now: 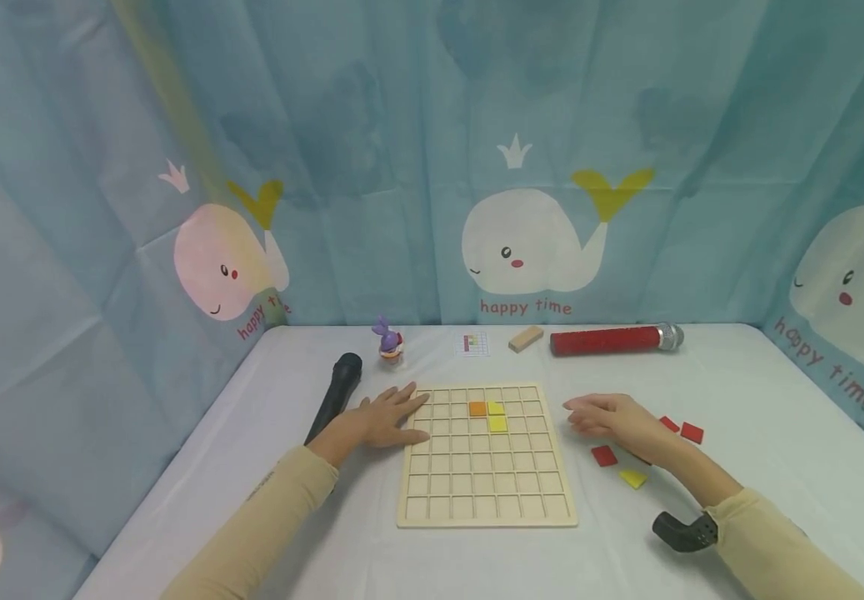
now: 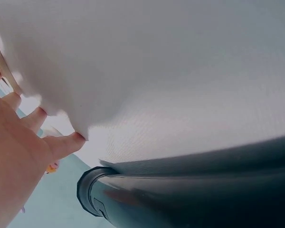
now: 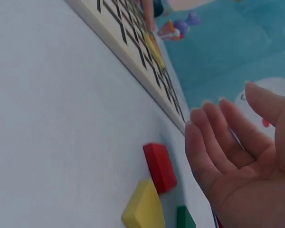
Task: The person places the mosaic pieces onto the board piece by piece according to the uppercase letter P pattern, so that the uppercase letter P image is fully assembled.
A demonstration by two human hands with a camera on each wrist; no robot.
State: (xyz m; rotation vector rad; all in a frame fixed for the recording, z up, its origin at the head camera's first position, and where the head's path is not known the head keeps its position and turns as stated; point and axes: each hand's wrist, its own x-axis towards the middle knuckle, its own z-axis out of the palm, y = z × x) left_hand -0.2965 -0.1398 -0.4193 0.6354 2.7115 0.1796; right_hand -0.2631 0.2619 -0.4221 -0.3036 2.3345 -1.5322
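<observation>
A pale wooden grid board (image 1: pixel 469 483) lies flat on the white table. In its upper part sit an orange tile (image 1: pixel 478 408) and two yellow tiles (image 1: pixel 498 424). My left hand (image 1: pixel 385 419) rests with spread fingers on the board's left edge. To the right of the board, my right hand (image 1: pixel 615 419) hovers with loosely bent fingers; the right wrist view shows nothing in it. Around and below it lie loose tiles: a red one (image 3: pixel 160 167), a yellow one (image 3: pixel 145 206), a green one (image 3: pixel 185 218) and further red ones (image 1: pixel 691 432). My right wrist partly hides some.
A black microphone (image 1: pixel 337 392) lies beside my left forearm. Along the back are a purple-eared figurine (image 1: pixel 390 343), a small printed card (image 1: pixel 472 344), a wooden block (image 1: pixel 526 338) and a red microphone (image 1: pixel 607 341). A black bent object (image 1: pixel 682 533) lies partly under my right sleeve.
</observation>
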